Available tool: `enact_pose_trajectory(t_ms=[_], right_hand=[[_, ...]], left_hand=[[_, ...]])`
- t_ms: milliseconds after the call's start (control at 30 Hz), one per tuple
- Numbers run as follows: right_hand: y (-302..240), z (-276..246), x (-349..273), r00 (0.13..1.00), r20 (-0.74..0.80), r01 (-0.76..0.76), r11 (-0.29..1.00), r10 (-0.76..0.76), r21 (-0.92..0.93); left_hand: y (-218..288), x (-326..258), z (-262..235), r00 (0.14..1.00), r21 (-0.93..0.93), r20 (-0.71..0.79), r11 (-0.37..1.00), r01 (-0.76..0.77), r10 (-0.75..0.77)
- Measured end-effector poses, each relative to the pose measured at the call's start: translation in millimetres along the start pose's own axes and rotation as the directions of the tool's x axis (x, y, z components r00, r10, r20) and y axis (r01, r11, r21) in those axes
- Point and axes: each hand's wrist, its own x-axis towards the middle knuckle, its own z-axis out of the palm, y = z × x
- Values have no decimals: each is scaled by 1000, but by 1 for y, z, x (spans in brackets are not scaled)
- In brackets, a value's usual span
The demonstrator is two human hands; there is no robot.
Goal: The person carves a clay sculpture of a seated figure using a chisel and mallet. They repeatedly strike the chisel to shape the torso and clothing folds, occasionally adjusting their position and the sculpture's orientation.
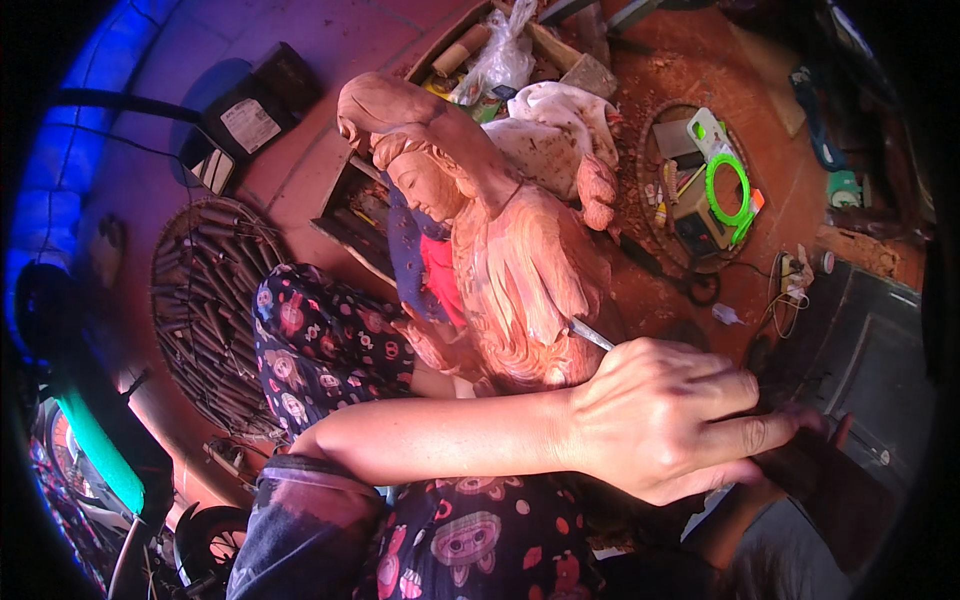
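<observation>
The person sits on the floor with a reddish-brown carved wooden statue of a robed figure leaning across the lap, its head toward the upper left and its base down near the knees. The left hand reaches across the body from the lower left and is curled closed around a thin metal carving tool, whose bright tip rests against the folds of the statue's robe. The right hand is mostly hidden behind the left one; only dark fingertips show beside a dark wooden piece, and I cannot tell how far it is open or whether it grips anything.

The legs wear dark trousers printed with pink and white cartoon shapes. To the left on the floor lies a round woven tray filled with many long dark chisels. Behind the statue stands an open wooden box of odds and ends with a white cloth beside it. Farther right, a round tray holds small tools and a bright green ring-shaped gadget
</observation>
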Motion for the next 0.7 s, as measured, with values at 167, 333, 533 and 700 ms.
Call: enact_pose_trajectory(t_ms=[167,333,533,700], right_hand=[[1,-21,21,895,331,394,878,-299,-273],[-52,7,34,978,-179,-36,929,108,368],[-71,14,51,942,-197,-153,872,270,465],[-46,14,39,971,-203,33,772,126,635]], left_hand=[[-7,6,5,985,32,-164,999,-38,42],[-9,18,6,963,129,-268,989,68,-31],[-5,32,-3,984,200,-178,980,7,29],[30,24,-24,981,176,180,979,-100,68]])
